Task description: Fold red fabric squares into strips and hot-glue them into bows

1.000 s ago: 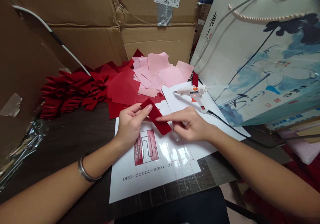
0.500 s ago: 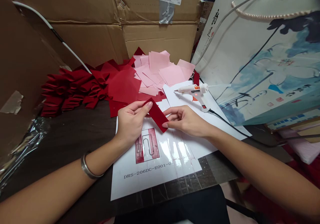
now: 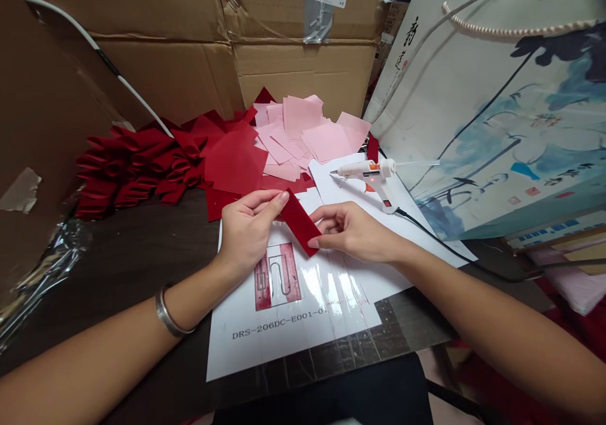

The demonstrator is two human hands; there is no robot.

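Observation:
A narrow red fabric strip [image 3: 300,221] slants between my two hands above a white printed sheet [image 3: 284,355]. My left hand [image 3: 249,226] pinches its upper left end between thumb and fingers. At the lower right end, my right hand [image 3: 343,228] grips the strip with thumb and fingertips. A white glue gun [image 3: 374,172] lies on paper beyond my right hand. Behind my hands are flat red fabric squares [image 3: 237,160] and a pile of pink squares [image 3: 296,128].
Folded red fabric pieces [image 3: 137,166] are heaped at the back left. Cardboard [image 3: 156,77] stands behind the dark table [image 3: 156,248]. A large paper bag [image 3: 473,115] rises on the right. The glue gun's black cord [image 3: 435,239] runs rightward behind my right forearm.
The red strip's lower end has shifted slightly down and right, with my right fingertips on it. My left hand has barely moved, and the view has shifted a little.

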